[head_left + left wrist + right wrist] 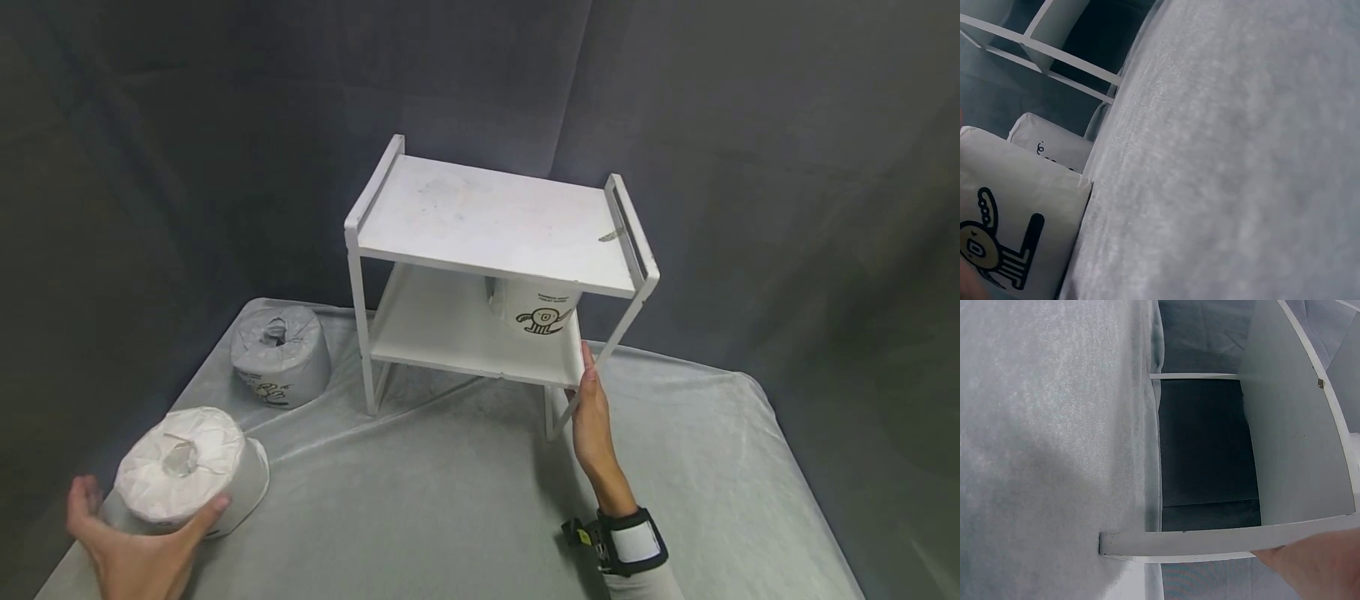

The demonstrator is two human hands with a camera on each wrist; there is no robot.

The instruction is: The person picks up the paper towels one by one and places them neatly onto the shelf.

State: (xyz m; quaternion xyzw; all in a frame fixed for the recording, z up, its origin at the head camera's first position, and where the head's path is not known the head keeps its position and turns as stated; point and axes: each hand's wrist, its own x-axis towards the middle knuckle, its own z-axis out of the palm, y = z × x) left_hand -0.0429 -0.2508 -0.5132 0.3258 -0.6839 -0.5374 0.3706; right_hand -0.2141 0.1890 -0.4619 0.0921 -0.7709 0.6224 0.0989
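Observation:
At the front left, my left hand (135,550) spreads around the near side of a paper-wrapped toilet roll (243,475). Its thumb lies against the roll in the head view, while the fingers stand apart from the roll's left side. That roll (1022,181) shows a printed dog in the left wrist view. My right hand (596,425) grips the right side of a white two-tier shelf (495,217) by its lower tier and leg; the hand (1319,565) also shows at that frame in the right wrist view. Another wrapped roll (536,308) stands on the lower tier.
A further wrapped toilet roll (281,358) stands behind the near one, left of the shelf. A pale grey cloth (420,500) covers the table. Dark grey curtains (480,75) hang close behind and on both sides.

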